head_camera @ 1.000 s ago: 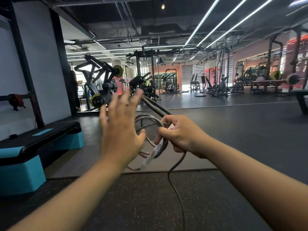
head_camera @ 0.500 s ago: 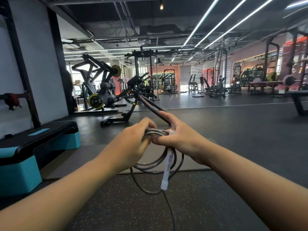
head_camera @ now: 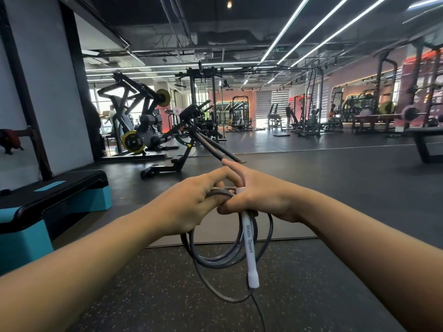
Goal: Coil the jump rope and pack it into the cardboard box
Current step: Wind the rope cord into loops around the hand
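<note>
Now gripping the grey jump rope coils with both the left hand and right hand, the left no longer spread open. Pinning the white handle too. Still coiling; no cardboard box showing.

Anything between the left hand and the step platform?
Head view: nothing. Only bare dark floor between the left hand, shut on the rope, and the step platform.
</note>
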Tool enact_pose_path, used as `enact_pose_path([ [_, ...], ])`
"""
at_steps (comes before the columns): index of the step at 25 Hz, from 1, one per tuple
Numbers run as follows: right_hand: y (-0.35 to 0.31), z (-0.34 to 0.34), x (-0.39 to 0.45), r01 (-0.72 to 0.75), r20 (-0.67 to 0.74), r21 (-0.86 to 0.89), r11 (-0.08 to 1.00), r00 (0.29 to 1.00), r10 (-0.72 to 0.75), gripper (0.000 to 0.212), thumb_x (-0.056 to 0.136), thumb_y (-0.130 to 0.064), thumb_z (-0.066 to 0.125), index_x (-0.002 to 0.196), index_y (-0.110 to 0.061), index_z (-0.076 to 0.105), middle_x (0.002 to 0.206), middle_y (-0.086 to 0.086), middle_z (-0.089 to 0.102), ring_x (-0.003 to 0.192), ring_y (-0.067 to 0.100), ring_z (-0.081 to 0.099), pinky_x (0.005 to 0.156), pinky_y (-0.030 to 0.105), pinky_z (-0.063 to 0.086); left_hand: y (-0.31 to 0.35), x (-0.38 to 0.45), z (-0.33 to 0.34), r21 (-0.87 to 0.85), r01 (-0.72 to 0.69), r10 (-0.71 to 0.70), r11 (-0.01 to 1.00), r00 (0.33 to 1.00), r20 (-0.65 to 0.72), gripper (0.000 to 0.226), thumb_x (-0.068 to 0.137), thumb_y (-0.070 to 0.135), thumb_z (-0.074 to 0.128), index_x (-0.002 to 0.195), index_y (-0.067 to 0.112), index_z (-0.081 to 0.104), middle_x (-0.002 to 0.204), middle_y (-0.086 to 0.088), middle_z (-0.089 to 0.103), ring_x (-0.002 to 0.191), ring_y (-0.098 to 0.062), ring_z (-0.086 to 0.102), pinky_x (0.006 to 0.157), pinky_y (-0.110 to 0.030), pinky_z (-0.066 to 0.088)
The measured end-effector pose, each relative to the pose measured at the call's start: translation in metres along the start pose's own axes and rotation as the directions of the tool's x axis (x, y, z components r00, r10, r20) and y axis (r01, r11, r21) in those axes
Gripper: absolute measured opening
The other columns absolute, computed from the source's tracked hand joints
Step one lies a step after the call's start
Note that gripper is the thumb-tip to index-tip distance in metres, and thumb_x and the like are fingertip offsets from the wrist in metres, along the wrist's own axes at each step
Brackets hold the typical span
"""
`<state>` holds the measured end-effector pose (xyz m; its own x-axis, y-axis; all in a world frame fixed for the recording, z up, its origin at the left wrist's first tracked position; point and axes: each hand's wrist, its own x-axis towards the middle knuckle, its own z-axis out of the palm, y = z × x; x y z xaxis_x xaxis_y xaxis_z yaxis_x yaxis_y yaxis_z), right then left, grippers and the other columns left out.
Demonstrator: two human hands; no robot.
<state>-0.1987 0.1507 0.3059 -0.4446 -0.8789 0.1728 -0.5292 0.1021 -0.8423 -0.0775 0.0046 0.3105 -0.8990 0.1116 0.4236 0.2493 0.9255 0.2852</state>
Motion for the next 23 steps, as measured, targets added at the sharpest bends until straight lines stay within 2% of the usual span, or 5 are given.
enact_pose_path([
  [9,0.008,0.003,-0.009,-0.049,-0.009,-0.168,0.985,0.999,0.048,0.016,0.092,-0.025,0.068,0.102,-0.014,0.074,0.082,0.003,0.081,0.069,0.007,0.063,0.066,0.026,0.048,-0.013,-0.006,0.009,-0.339,0.135,-0.214,0.931,0.955,-0.207,0.010,0.102,0.039,0.044,0.108,0.032,0.046,0.084,-0.010,0.059,0.047,-0.014,0.046,0.052,-0.036,0.045],
  [12,0.008,0.005,-0.010,-0.020,-0.032,-0.243,0.970,0.999,0.012,0.029,0.099,-0.026,0.061,0.072,-0.014,0.061,0.062,0.001,0.068,0.056,0.011,0.059,0.063,0.025,0.049,-0.018,-0.011,0.010,-0.321,0.170,-0.240,0.932,0.951,-0.194,0.014,0.102,0.035,0.047,0.114,0.032,0.041,0.086,0.002,0.060,0.058,-0.015,0.060,0.066,-0.046,0.055],
  [17,-0.002,0.014,0.007,0.017,0.018,-0.643,0.766,1.000,-0.008,0.022,0.098,-0.028,0.059,0.080,-0.016,0.058,0.073,0.005,0.069,0.062,0.021,0.063,0.065,0.035,0.051,0.008,-0.004,-0.002,0.556,0.055,-0.074,0.829,0.997,0.013,0.085,0.082,0.030,0.069,0.151,0.034,0.020,0.152,0.007,0.039,0.138,-0.016,0.039,0.113,-0.038,0.035],
  [19,-0.009,0.016,0.009,0.042,0.031,-0.677,0.735,0.999,-0.029,0.015,0.094,-0.029,0.064,0.087,-0.016,0.063,0.077,0.004,0.069,0.069,0.023,0.064,0.068,0.037,0.054,0.014,0.009,0.003,0.690,0.035,-0.092,0.723,0.995,0.046,0.058,0.083,0.036,0.070,0.132,0.025,0.042,0.130,0.002,0.061,0.119,-0.020,0.056,0.094,-0.032,0.043],
  [23,-0.017,0.006,0.001,0.035,0.054,-0.684,0.729,0.999,0.002,0.015,0.085,-0.033,0.071,0.083,-0.018,0.074,0.064,-0.001,0.062,0.054,0.016,0.054,0.055,0.032,0.049,0.006,0.013,0.001,0.417,0.136,-0.257,0.899,0.934,0.249,0.023,0.090,0.033,0.065,0.108,0.026,0.052,0.092,0.008,0.071,0.078,-0.013,0.065,0.072,-0.035,0.053],
])
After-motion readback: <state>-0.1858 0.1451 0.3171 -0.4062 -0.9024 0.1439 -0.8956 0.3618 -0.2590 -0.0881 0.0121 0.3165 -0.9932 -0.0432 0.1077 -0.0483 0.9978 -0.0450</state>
